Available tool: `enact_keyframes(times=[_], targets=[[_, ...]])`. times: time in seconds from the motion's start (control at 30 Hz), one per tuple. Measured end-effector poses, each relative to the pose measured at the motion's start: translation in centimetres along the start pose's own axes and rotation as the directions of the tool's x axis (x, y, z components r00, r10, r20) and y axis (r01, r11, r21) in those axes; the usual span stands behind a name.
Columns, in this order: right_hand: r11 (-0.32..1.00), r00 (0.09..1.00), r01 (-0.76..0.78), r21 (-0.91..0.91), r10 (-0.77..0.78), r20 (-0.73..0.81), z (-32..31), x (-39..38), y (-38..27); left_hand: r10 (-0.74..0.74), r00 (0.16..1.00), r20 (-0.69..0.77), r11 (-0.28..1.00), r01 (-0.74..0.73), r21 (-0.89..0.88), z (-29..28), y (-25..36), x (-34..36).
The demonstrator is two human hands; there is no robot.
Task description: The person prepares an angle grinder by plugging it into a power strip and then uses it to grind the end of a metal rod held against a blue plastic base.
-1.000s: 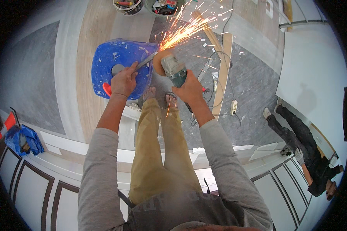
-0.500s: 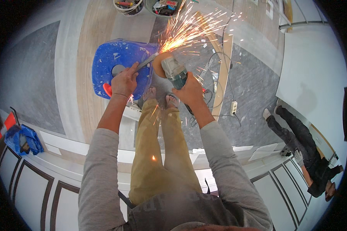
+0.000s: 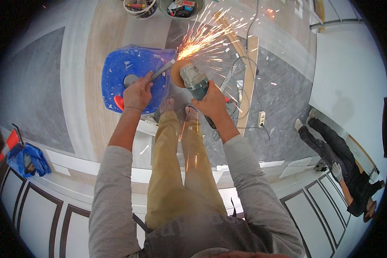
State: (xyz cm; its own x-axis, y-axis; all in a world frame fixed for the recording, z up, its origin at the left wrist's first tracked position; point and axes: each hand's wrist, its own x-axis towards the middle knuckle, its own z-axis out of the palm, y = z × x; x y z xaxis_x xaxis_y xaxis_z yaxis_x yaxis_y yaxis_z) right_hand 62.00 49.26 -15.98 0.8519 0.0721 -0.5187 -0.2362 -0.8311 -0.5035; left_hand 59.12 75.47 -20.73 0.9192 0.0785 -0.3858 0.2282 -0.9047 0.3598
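Just in front of me, a person's right hand [image 3: 211, 99] is wrapped around the body of an angle grinder [image 3: 195, 79], fingers closed. The tool has a scuffed, pale grey head and a dark green body, with a round, orange-brown disc [image 3: 176, 75] at its front, to the left of the right hand. The left hand [image 3: 137, 93] is closed over a narrow grey metal bar [image 3: 162, 69], which slants forward and right from the fingers, its far end against the disc. Bright orange sparks [image 3: 198, 43] fan out ahead of both hands. Beneath the left hand and bar is a blue plastic stand [image 3: 116, 69], spattered with white, with a red-orange piece [image 3: 118, 102] beside the left wrist. Behind the hands, nearer the body, pale lettering [image 3: 174, 230] runs across a dark shirt [image 3: 189, 241], too soft for me to read. Right of the right hand, a cream power strip [image 3: 261, 118] lies on the grey floor [image 3: 284, 99]; well beyond it is another person in dark clothes [image 3: 342, 150]
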Motion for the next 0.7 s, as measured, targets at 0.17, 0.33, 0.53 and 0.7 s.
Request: enact_keyframes(times=[0.17, 0.33, 0.53, 0.7], targets=[[0.999, 1.000, 0.017, -0.028, -0.017, 0.002, -0.3, 1.0, -0.2, -0.001, 1.000, 0.014, 1.000, 0.001, 0.014, -0.4, 0.5, -0.1], [0.999, 1.000, 0.017, -0.027, -0.017, -0.016, 0.3, 0.7, 0.6, 0.015, 1.000, 0.001, 1.000, -0.015, 0.012, -0.2, 0.3, 0.0], [0.999, 1.000, -0.001, -0.034, 0.002, 0.026, -0.1, 0.6, -0.3, -0.019, 0.999, 0.027, 0.999, 0.018, 0.034, -0.3, 0.3, -0.2], [0.999, 1.000, 0.026, -0.045, -0.026, 0.000, -0.1, 1.0, -0.2, -0.048, 0.998, 0.044, 0.999, 0.048, 0.001, -0.8, 0.9, -0.1]])
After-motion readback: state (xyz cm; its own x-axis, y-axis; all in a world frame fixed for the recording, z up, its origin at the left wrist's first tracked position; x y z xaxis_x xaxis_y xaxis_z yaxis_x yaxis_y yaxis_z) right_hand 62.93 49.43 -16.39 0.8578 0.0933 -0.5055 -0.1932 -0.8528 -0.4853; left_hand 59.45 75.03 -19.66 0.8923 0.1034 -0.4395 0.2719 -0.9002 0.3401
